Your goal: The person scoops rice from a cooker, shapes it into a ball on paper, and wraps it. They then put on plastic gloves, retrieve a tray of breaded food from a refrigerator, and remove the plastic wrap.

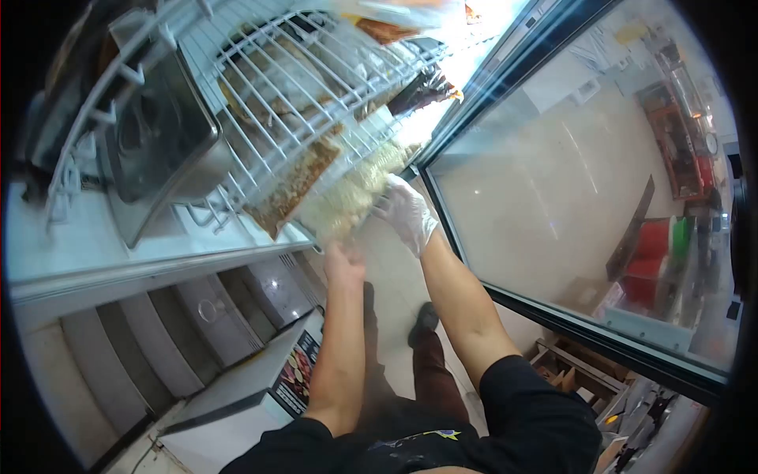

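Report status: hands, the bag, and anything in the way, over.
Left hand bare, holding clear bag of pale shredded food from below. Right hand gloved, gripping bag's side. White wire shelf close above; brown bag alongside.

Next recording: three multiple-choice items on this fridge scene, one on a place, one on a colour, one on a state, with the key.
1. Where is the pale bag?
A. On the floor
B. At the front edge of the wire shelf, between both hands
C. On a countertop
2. The glove on the right hand is:
A. blue
B. white
C. black
3. The glass door stands:
A. shut
B. open
C. shattered
Key: 1 B, left hand under it, right hand beside it; 2 B, white against the bare forearm; 3 B, swung out right of the arms.
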{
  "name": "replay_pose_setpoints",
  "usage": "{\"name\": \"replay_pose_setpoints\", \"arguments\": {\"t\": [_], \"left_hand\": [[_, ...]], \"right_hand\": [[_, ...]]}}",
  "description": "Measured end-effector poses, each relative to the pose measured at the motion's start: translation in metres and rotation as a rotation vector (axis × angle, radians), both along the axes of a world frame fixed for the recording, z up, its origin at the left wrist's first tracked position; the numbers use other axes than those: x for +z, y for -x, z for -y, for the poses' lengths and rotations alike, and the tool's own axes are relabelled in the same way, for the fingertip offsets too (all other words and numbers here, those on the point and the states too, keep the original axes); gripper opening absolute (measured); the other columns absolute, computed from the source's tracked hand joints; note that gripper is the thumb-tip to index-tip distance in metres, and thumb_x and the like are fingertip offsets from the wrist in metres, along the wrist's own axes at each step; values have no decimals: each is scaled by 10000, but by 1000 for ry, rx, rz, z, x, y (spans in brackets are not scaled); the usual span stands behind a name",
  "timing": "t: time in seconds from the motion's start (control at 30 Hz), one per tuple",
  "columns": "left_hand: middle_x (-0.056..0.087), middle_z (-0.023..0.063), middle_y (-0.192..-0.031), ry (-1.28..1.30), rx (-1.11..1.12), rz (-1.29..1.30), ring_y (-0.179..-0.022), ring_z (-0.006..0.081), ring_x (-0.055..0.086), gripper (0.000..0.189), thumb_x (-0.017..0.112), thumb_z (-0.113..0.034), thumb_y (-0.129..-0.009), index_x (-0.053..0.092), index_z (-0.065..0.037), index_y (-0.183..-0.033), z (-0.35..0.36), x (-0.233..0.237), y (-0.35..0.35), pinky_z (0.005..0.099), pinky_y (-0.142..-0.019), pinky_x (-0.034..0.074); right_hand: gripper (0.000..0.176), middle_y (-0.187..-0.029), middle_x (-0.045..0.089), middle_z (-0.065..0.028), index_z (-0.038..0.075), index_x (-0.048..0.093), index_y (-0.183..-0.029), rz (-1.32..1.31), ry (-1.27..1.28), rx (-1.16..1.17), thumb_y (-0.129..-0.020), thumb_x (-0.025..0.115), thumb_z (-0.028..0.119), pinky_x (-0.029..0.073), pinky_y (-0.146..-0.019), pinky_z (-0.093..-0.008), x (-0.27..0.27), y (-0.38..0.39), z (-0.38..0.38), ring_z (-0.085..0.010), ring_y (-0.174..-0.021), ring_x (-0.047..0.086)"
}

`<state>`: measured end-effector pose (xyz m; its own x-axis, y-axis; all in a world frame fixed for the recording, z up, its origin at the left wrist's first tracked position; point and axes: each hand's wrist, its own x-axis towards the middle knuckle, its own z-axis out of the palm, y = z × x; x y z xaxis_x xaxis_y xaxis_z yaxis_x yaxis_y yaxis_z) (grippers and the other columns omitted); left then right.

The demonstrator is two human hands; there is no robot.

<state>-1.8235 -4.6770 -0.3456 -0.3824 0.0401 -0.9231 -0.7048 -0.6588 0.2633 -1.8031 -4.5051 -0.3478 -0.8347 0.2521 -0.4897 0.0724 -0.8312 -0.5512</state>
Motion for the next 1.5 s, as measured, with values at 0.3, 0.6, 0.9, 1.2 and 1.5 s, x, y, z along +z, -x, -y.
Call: {"name": "replay_pose_setpoints", "arguments": {"t": [0.3, 0.6, 0.9, 1.2, 1.5], "left_hand": [[513, 38, -733, -95, -203, -12, -499, 107, 365, 68, 553, -96, -867, 527, -78, -927, 53, -52, -18, 298, -476, 309], [495, 35, -713, -115, -269, 55, -504, 107, 409, 86, 499, -93, -925, 534, -18, -949, 78, -4, -28, 290, -513, 384], [603, 96, -825, -239, -402, 142, -582, 126, 474, 111, 527, -115, -927, 579, -33, -983, 132, 60, -116, 312, -588, 450], [391, 176, -1629, -517, -302, -365, -1428, 401, 446, 861, 437, -682, -994, 385, -51, -1579, 219, 85, -199, 584, -1150, 405], [481, 175, -1560, -375, -301, -876, -1411, 378, 467, 751, 474, -566, -1003, 427, -57, -1553, 259, 162, -343, 526, -1166, 389]], "right_hand": [[516, -1251, 665, -151, -45, 557, -1325, 91, -110, -90, -839, 601, 122, 554, -981, -457, -94, 5, -20, -294, -1109, 670], [558, -1192, 684, -136, -81, 552, -1321, 145, -185, -269, -770, 588, -1, 556, -937, -404, -47, -29, 5, -278, -1035, 684], [629, -1199, 694, -104, -39, 572, -1335, 108, -362, -437, -708, 579, -94, 582, -807, -336, 97, -147, 60, -229, -1046, 696], [568, -1010, 701, -111, -66, 641, -1211, 133, -184, -596, -646, 586, -89, 558, -768, -319, 235, -297, 126, -246, -894, 691], [287, -876, 711, -61, -25, 673, -1012, 78, -382, -123, -726, 700, -30, 471, -570, -276, 221, -532, 185, -125, -713, 648]]}}
